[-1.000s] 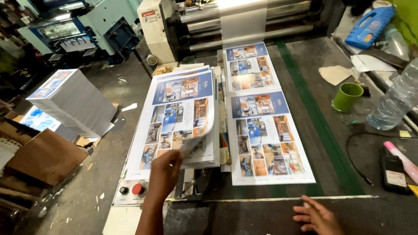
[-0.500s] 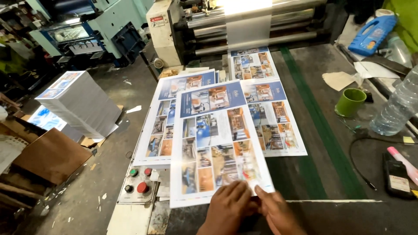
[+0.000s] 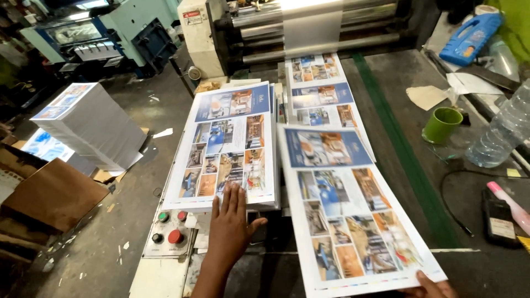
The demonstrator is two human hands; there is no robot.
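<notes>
My left hand lies flat, fingers apart, on the near edge of a stack of printed sheets with blue headers and photo panels. My right hand shows only fingertips at the bottom edge, pinching the near corner of a single printed sheet that lies on the dark feed table. That sheet overlaps another printed sheet running under the machine rollers.
A control box with red and green buttons sits just left of my left hand. A green cup, plastic water bottle, blue jug and cable lie right. A tall paper pile and cardboard stand on the floor left.
The sheet I held with both hands has moved right onto the feed table. My left hand let go and went to the stack; my right hand stays on the sheet's corner.
</notes>
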